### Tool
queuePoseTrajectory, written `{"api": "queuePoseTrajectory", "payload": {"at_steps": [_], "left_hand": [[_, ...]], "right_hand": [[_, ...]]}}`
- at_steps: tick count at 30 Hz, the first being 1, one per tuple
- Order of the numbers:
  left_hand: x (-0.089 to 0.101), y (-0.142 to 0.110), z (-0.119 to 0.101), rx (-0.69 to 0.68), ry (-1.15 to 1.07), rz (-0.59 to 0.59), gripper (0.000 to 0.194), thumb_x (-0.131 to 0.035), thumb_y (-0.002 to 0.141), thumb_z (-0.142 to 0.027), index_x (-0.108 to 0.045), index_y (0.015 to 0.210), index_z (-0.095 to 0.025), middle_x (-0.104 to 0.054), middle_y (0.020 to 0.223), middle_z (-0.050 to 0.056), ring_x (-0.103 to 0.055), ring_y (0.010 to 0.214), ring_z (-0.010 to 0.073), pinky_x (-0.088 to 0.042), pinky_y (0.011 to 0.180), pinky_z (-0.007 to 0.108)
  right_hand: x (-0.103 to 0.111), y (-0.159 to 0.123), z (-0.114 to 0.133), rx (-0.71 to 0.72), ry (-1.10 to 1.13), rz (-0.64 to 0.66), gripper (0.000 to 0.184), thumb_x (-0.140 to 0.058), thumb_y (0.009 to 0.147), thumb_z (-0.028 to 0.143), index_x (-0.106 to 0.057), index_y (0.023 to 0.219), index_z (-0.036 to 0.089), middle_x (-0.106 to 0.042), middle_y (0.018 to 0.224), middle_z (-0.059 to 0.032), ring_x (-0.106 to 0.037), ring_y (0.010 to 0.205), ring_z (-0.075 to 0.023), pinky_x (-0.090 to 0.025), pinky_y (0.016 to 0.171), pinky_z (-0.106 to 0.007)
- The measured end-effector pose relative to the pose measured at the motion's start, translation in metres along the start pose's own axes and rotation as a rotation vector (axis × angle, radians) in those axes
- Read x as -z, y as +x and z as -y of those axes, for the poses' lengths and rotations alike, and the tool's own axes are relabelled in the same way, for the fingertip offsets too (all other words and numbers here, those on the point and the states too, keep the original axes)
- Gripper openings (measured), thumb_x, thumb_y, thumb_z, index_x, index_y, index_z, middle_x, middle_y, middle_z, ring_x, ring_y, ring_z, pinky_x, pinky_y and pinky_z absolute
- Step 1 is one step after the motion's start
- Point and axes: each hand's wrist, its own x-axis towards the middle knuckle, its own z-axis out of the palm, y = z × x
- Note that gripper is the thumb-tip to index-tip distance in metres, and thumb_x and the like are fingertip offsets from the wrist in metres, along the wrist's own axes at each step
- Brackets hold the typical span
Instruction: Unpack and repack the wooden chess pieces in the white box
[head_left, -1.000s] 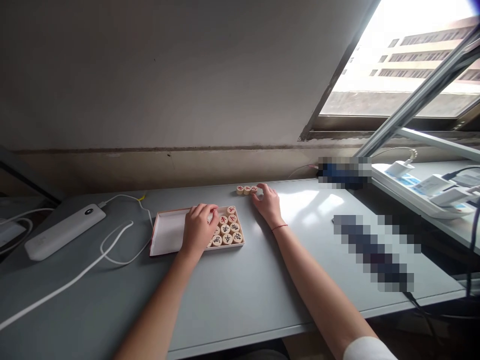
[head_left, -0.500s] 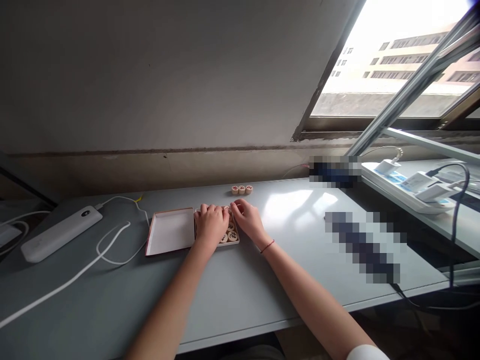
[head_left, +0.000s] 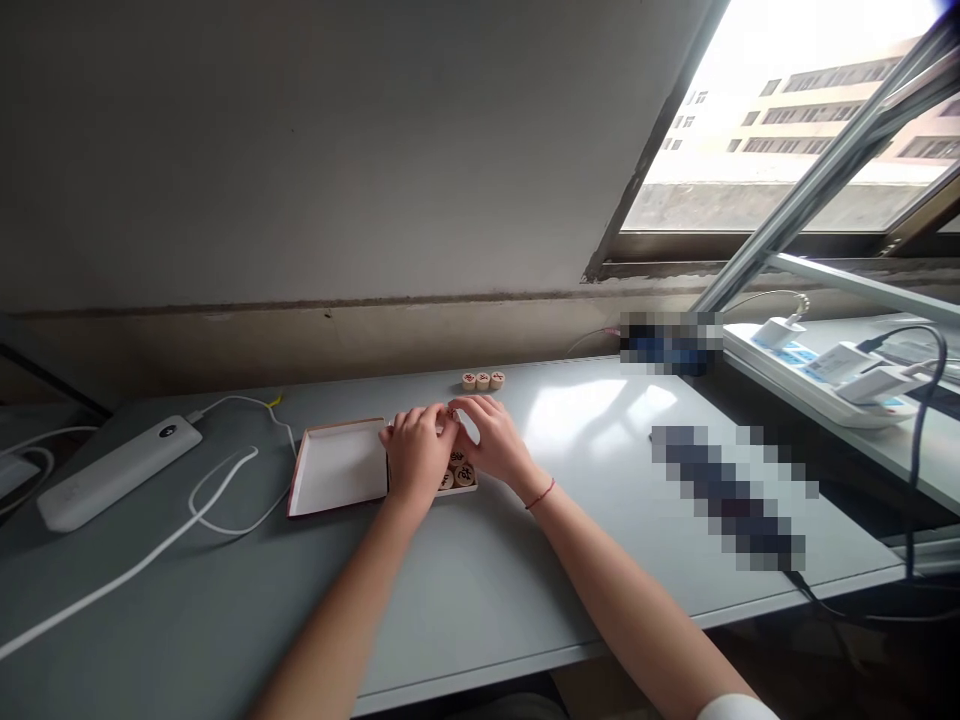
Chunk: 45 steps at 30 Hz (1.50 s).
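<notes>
Round wooden Chinese chess pieces point(head_left: 457, 476) with red and black characters lie in the right half of a shallow cardboard box point(head_left: 337, 468), mostly hidden under my hands. My left hand point(head_left: 416, 450) rests over the box's middle, fingers curled down at the pieces. Against it, my right hand point(head_left: 491, 440) reaches in from the right, fingertips over the pieces. Whether either hand grips a piece is hidden. Three more chess pieces point(head_left: 483, 380) stand in a row on the grey table point(head_left: 570, 540), beyond the box.
A white power bank point(head_left: 120, 472) and a looped white cable point(head_left: 225, 500) lie left of the box. Pixelated objects point(head_left: 727, 495) sit on the table's right, and a power strip point(head_left: 817, 385) stands beyond it. A wall backs the table.
My right hand has moved left from beside the row of three pieces to over the box, next to my left hand. Fewer pieces in the box now show.
</notes>
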Motion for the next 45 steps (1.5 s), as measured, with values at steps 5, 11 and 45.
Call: {"api": "queuePoseTrajectory", "payload": {"at_steps": [5, 11, 45], "left_hand": [[0.007, -0.001, 0.007, 0.007, -0.297, -0.009, 0.023, -0.049, 0.091, -0.037, -0.066, 0.098, -0.024, -0.072, 0.096, 0.004, -0.061, 0.093, 0.024, -0.041, 0.086, 0.039], [0.006, 0.004, 0.014, 0.098, -0.705, 0.006, 0.028, -0.053, 0.087, -0.042, -0.062, 0.1, -0.019, -0.071, 0.097, 0.007, -0.065, 0.088, 0.0189, -0.05, 0.074, 0.029], [-0.01, -0.001, 0.02, -0.34, -0.245, -0.16, 0.033, -0.056, 0.09, -0.028, -0.053, 0.123, -0.022, -0.066, 0.095, 0.005, -0.063, 0.089, 0.0194, -0.049, 0.08, 0.03]], "right_hand": [[0.003, 0.001, 0.006, 0.147, -0.014, -0.065, 0.026, -0.052, 0.087, 0.018, -0.056, 0.113, 0.02, -0.067, 0.104, -0.0091, -0.061, 0.091, -0.0219, -0.05, 0.08, -0.036], [0.013, 0.006, -0.008, 0.122, -0.094, -0.175, 0.018, -0.047, 0.09, 0.019, -0.06, 0.103, 0.021, -0.068, 0.107, -0.009, -0.062, 0.098, -0.0211, -0.049, 0.085, -0.036], [0.034, 0.014, -0.016, -0.512, 0.167, -0.228, 0.027, -0.054, 0.083, 0.042, -0.067, 0.083, 0.019, -0.071, 0.082, -0.0064, -0.063, 0.072, -0.0181, -0.048, 0.066, -0.029]]}}
